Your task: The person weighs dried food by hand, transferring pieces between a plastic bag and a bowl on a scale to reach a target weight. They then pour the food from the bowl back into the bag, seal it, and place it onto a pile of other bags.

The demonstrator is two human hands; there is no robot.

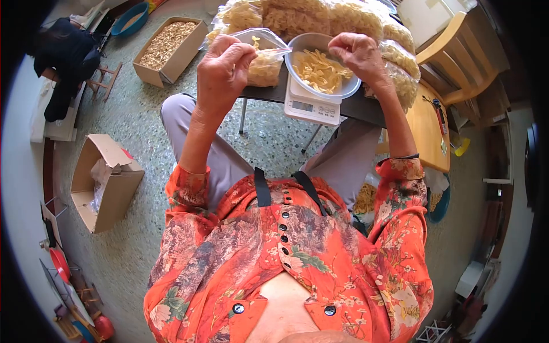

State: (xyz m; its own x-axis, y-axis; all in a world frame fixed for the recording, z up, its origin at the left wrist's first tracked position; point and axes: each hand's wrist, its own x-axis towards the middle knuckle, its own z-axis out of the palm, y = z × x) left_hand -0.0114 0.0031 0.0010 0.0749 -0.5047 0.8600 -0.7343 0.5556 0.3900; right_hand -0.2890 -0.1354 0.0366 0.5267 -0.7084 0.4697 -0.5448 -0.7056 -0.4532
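My left hand (225, 66) pinches the top edge of a clear plastic bag (264, 74) partly filled with pale yellow dried pieces. To its right, a translucent round bowl (293, 67) holds more of the yellow pieces (321, 71) and rests on a white digital scale (313, 107). My right hand (360, 56) is over the bowl's right rim, its fingers closed together; what they hold, if anything, is too small to tell. The scale stands at the near edge of a dark table (374, 114).
Several filled bags (354, 20) are piled behind and right of the bowl. A wooden chair (457, 57) stands at the right. Cardboard boxes (171, 51) (108, 183) sit on the floor at left. Another person (68, 54) is at the upper left.
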